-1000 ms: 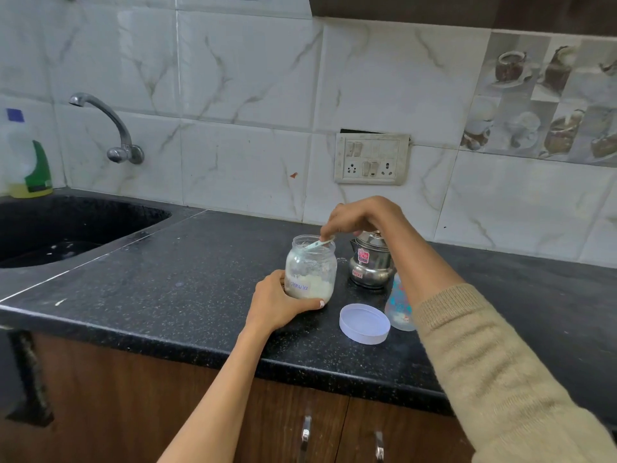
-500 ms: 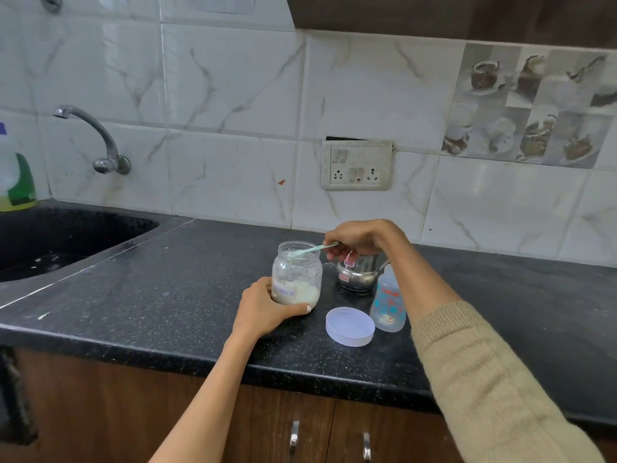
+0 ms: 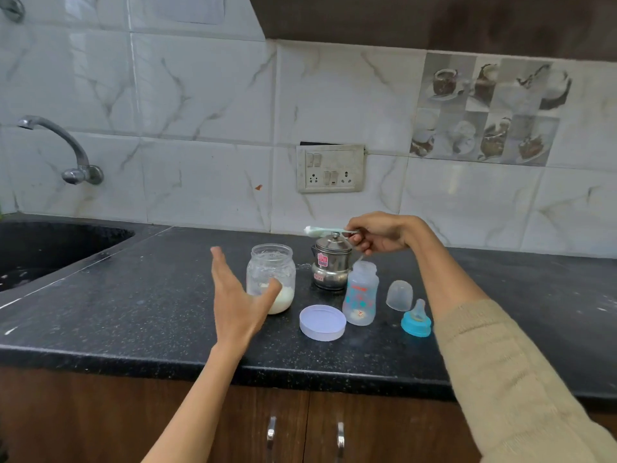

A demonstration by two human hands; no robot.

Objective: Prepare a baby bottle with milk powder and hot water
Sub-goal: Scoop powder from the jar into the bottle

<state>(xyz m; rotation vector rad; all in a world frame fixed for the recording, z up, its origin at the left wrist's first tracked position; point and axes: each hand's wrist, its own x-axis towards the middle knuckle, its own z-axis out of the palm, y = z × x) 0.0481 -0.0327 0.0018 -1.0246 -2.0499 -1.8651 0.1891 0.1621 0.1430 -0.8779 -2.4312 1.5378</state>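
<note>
Right hand (image 3: pixel 380 233) pinches loaded scoop (image 3: pixel 329 231), handle level; open baby bottle (image 3: pixel 361 292) at its 6 o'clock, nearer than left hand (image 3: pixel 235 295), fingers spread, empty.

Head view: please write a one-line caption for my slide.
Right hand carries a heaped pale-green plastic scoop above the open clear baby bottle; left hand open.
</note>
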